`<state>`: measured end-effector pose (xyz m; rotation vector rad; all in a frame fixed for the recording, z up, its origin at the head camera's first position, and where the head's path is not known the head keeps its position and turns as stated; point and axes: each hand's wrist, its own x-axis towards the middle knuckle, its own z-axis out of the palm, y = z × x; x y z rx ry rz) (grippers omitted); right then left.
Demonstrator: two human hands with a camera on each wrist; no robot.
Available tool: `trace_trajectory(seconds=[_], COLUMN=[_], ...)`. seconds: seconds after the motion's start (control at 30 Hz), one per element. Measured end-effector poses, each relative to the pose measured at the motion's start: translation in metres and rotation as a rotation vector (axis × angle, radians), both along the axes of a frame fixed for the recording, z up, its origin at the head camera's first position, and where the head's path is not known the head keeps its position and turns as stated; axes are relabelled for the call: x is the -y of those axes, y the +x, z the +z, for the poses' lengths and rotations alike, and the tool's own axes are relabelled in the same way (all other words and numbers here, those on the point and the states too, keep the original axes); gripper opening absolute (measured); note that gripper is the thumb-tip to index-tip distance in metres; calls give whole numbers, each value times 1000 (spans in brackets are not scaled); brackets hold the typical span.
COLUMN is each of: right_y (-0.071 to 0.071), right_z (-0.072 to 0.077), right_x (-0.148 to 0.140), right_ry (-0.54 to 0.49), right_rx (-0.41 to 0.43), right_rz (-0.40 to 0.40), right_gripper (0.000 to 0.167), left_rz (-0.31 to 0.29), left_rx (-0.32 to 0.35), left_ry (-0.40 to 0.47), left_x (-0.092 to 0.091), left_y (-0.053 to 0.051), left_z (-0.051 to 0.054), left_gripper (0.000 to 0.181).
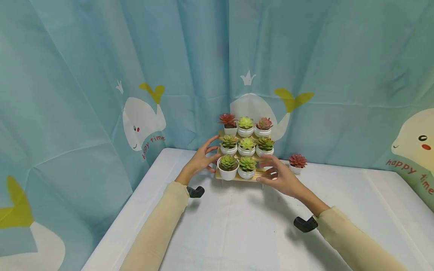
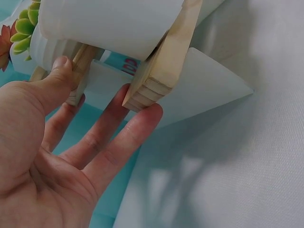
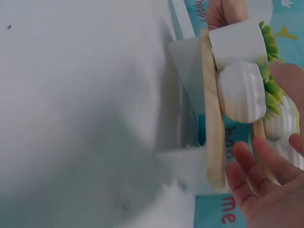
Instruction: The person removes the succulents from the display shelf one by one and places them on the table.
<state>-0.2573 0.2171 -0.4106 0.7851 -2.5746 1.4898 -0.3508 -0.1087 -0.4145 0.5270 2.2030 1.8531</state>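
A wooden stand (image 1: pixel 259 173) with three stepped shelves bears several small potted succulents, three on top, three in the middle and two at the bottom. My left hand (image 1: pixel 200 160) holds its left side; in the left wrist view the thumb lies on the middle shelf's end and fingertips touch the thicker lower shelf (image 2: pixel 167 66). At the right end is my right hand (image 1: pixel 283 178), fingers spread and slightly bent. The right wrist view shows its fingertips close beside the lower shelf (image 3: pixel 214 118); whether they touch it, I cannot tell.
A red succulent in a white pot (image 1: pixel 297 163) stands on the table right of the stand. A blue curtain (image 1: pixel 203 56) with printed whales hangs behind. White cloth (image 1: pixel 223 233) covers the table.
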Motion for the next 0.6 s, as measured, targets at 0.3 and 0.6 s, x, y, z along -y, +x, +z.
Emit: trace_trajectory(seconds=[0.3, 0.6], right_y=[-1, -5], right_z=[-7, -12], right_x=[20, 34], right_ry=[-12, 36], right_rx=[-16, 18], right_rz=[-94, -167], right_gripper=[55, 65], left_rz=[-9, -22], left_rx=[-5, 0], left_ry=[-1, 2], left_x=[1, 1], left_y=[-1, -2], left_z=[0, -1], left_gripper=[75, 75])
